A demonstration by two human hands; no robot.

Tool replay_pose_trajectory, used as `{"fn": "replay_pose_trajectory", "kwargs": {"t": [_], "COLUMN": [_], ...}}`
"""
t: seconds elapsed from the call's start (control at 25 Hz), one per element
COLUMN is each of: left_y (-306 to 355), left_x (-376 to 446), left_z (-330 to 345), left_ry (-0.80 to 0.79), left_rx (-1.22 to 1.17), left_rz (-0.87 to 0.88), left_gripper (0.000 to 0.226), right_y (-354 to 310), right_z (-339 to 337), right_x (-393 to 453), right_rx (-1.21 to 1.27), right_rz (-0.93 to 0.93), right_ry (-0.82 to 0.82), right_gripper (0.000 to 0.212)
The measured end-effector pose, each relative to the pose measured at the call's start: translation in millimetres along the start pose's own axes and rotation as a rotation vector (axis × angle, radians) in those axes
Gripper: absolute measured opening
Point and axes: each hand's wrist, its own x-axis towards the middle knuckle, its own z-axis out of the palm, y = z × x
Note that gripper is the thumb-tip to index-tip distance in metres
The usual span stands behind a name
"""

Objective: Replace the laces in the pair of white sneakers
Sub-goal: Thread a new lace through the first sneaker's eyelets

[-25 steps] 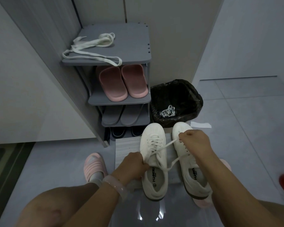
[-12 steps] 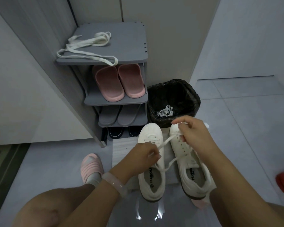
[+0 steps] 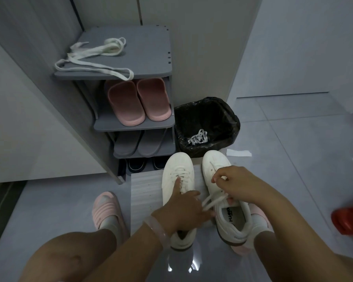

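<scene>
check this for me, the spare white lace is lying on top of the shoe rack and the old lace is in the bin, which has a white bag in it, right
Not quite: the bag lining the bin is black, not white, as the head view shows. The rest holds: the spare white lace lies on top of the shoe rack, and the old lace sits in the bin.
</scene>
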Motion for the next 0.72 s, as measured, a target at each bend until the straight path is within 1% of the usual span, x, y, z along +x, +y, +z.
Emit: {"fn": "replay_pose_trajectory", "kwargs": {"t": [0.04, 0.16, 0.2, 0.24, 0.28, 0.32, 0.4, 0.44, 0.48, 0.52, 0.6, 0.72], "left_y": [1, -6, -13, -21, -29, -36, -41, -40, -39, -38, -37, -41], "left_x": [1, -3, -7, -13, -20, -28, -42, -48, -53, -58, -64, -68], "left_z": [0, -17, -24, -32, -39, -45, -52, -54, -56, -57, -57, -59], "left_ry": [0.071, 0.382, 0.471, 0.544, 0.596, 0.625, 0.638, 0.629, 0.620, 0.609, 0.595, 0.620], "left_rx": [-0.093, -0.620, -0.735, -0.767, -0.706, -0.599, -0.409, -0.372, -0.360, -0.352, -0.343, -0.411], "left_rz": [-0.016, -0.064, -0.086, -0.102, -0.108, -0.097, -0.032, 0.003, 0.035, 0.065, 0.098, 0.065], "left_gripper": [0.052, 0.032, 0.024, 0.017, 0.014, 0.012, 0.012, 0.013, 0.014, 0.014, 0.015, 0.017], "right_y": [-1, 0, -1, -2, -5, -9, -18, -23, -27, -28, -27, -22], "right_z": [1, -1, -1, -1, -1, 0, 7, 14, 20, 26, 31, 28], "right_x": [0, 5, 5, 5, 4, 3, 1, 0, 0, 3, 10, 17], "right_rx": [0.000, 0.045, 0.098, 0.144, 0.170, 0.176, 0.156, 0.125, 0.084, 0.041, 0.014, 0.032], "right_rz": [0.003, 0.027, 0.036, 0.029, -0.003, -0.053, -0.158, -0.196, -0.233, -0.262, -0.272, -0.273], "right_ry": [0.009, 0.153, 0.188, 0.193, 0.161, 0.094, -0.083, -0.149, -0.174, -0.152, -0.021, 0.208], "right_gripper": [0.025, 0.022, 0.021, 0.019, 0.018, 0.024, 0.056, 0.064, 0.063, 0.052, 0.032, 0.023]}}
